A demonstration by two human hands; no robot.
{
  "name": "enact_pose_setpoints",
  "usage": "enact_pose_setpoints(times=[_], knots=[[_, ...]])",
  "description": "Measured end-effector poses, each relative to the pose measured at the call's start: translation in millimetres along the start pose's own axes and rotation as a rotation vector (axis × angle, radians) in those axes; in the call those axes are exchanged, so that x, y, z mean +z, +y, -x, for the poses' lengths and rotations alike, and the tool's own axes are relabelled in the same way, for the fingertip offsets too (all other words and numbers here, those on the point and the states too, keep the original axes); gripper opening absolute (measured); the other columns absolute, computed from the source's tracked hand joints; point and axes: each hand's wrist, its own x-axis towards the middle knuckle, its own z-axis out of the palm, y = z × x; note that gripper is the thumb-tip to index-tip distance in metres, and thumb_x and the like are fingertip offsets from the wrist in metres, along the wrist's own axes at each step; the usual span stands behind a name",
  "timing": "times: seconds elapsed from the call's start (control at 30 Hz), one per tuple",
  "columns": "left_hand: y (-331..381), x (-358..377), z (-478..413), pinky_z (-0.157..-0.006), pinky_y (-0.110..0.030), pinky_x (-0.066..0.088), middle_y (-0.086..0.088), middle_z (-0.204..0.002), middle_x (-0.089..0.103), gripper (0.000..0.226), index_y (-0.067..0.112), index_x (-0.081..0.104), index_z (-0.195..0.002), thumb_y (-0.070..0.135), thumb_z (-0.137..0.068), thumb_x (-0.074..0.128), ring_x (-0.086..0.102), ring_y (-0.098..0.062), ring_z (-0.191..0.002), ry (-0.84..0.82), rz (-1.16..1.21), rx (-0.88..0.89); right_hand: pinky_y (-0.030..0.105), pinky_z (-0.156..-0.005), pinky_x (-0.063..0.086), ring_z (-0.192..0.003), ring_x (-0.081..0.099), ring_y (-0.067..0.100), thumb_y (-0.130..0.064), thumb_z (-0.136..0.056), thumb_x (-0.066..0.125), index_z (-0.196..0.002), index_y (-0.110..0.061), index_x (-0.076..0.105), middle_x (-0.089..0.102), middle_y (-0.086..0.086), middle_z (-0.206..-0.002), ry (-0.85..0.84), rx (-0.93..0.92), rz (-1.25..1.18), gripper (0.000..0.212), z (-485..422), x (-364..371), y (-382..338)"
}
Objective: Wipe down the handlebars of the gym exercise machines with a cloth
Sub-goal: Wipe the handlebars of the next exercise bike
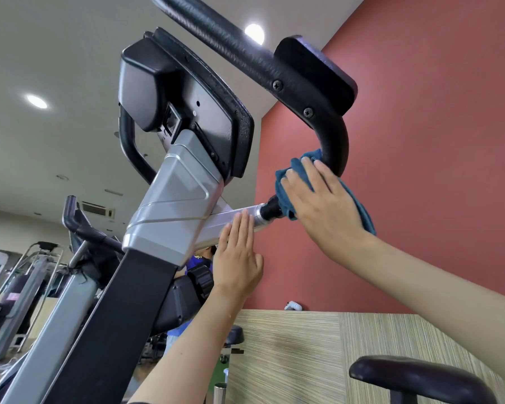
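Handlebar [336, 141], black and textured, seen from below: it curves down from a black elbow pad [318, 71] fixed with two cross-head screws and meets a silver crossbar [231, 220] at a black collar.

Cloth [286, 196], teal terry, bunched round the lowest bend of the handlebar just above that collar. A loose tail hangs behind the wrist.

Right hand [324, 205] lies over the cloth with its fingers a little apart and curved round the wad, clamping it to the bar. Thumb hidden.

Left hand [238, 258] flat, fingers straight and pressed together, fingertips against the underside of the silver crossbar. It holds nothing.

Console back [187, 91], black, sits on a silver housing [172, 205] atop a black post [123, 316].

Surroundings:
- Red wall [435, 141] behind, above a wood-grain partition [303, 360] with a small white object [293, 305] on its top edge.
- Black padded saddle [420, 377] at lower right.
- More gym machines [27, 287] at left.
- Round ceiling light [37, 101] and a ceiling vent [98, 209].

Person in a blue shirt [199, 259] is partly visible behind the post. The shirt's yellow print is too small to read.
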Motion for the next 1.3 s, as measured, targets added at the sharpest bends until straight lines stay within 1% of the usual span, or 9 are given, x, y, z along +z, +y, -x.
enact_pose_setpoints(times=[0.2,0.47,0.6,0.67,0.87,1.0,1.17,1.23,1.3], knots=[[-2,-1,0,-0.116,-0.032,-0.001,-0.011,-0.150,0.038,0.071,0.002,0.041,-0.142,0.027,-0.076,0.027,0.035,-0.021,-0.140,-0.036,-0.030,-0.001,0.038,-0.111,0.034,-0.127,0.051,0.031,0.005,-0.094,-0.001,-0.129,-0.003,0.052,0.059,0.006,-0.126,-0.037,0.069,0.050,0.064,2,-7,-4],[-2,1,1,-0.117,-0.033,0.000,-0.012,-0.150,0.038,0.071,0.001,0.041,-0.141,0.026,-0.076,0.027,0.036,-0.023,-0.139,-0.023,-0.046,0.019,0.039,-0.112,0.034,-0.129,0.050,0.032,0.002,-0.091,0.020,-0.134,-0.004,0.052,0.057,0.007,-0.132,-0.030,0.049,0.044,0.054,6,-11,-12],[-2,-4,2,-0.116,-0.034,0.002,-0.011,-0.153,0.032,0.072,0.002,0.036,-0.144,0.027,-0.078,0.023,0.030,-0.022,-0.142,-0.040,-0.059,0.023,0.044,-0.113,0.024,-0.131,0.046,0.035,0.007,-0.095,0.007,-0.137,0.002,0.042,0.053,0.012,-0.138,0.014,0.093,0.053,0.055,21,-15,-12],[-2,-3,2,-0.116,-0.034,-0.001,-0.011,-0.154,0.029,0.073,0.002,0.033,-0.146,0.028,-0.079,0.019,0.026,-0.021,-0.143,-0.043,-0.060,0.027,0.041,-0.113,0.028,-0.132,0.046,0.035,0.004,-0.093,0.016,-0.137,0.002,0.041,0.052,0.012,-0.139,0.017,0.092,0.054,0.051,17,-13,-13],[-4,-1,2,-0.115,-0.035,0.011,-0.013,-0.149,0.038,0.070,0.000,0.041,-0.141,0.025,-0.077,0.028,0.036,-0.024,-0.139,-0.024,-0.019,0.041,0.035,-0.111,0.035,-0.129,0.051,0.029,-0.014,-0.084,0.034,-0.135,-0.005,0.051,0.055,0.008,-0.137,-0.090,0.131,-0.003,0.054,-11,-13,-18],[-4,-2,1,-0.115,-0.034,0.008,-0.013,-0.149,0.038,0.069,0.001,0.041,-0.141,0.026,-0.079,0.026,0.036,-0.023,-0.139,-0.042,-0.024,0.041,0.039,-0.113,0.032,-0.134,0.044,0.033,-0.006,-0.092,0.027,-0.140,-0.002,0.043,0.046,0.013,-0.145,-0.051,0.105,0.021,0.050,11,-12,-21],[-2,-12,1,-0.112,-0.029,-0.019,-0.009,-0.160,0.002,0.081,0.004,0.006,-0.152,0.032,-0.076,-0.003,0.000,-0.020,-0.148,-0.097,0.001,0.074,0.042,-0.112,0.033,-0.135,0.040,0.038,0.005,-0.096,0.017,-0.142,0.003,0.036,0.040,0.018,-0.148,-0.002,0.089,-0.044,0.050,40,-16,-16],[-3,-15,-1,-0.113,-0.029,-0.018,-0.008,-0.160,-0.008,0.086,0.006,-0.003,-0.152,0.033,-0.071,-0.011,-0.009,-0.018,-0.148,-0.124,0.001,0.090,0.045,-0.113,0.030,-0.135,0.038,0.042,0.004,-0.097,0.013,-0.143,0.005,0.030,0.037,0.021,-0.149,-0.026,0.095,-0.108,0.049,56,-15,-15],[-3,-19,-2,-0.115,-0.030,-0.014,-0.008,-0.160,-0.009,0.087,0.006,-0.004,-0.152,0.034,-0.070,-0.012,-0.010,-0.017,-0.147,-0.149,0.036,0.093,0.047,-0.114,0.026,-0.136,0.035,0.045,-0.002,-0.096,0.025,-0.145,0.006,0.024,0.033,0.024,-0.150,-0.092,0.094,-0.180,0.049,74,-16,-16]])
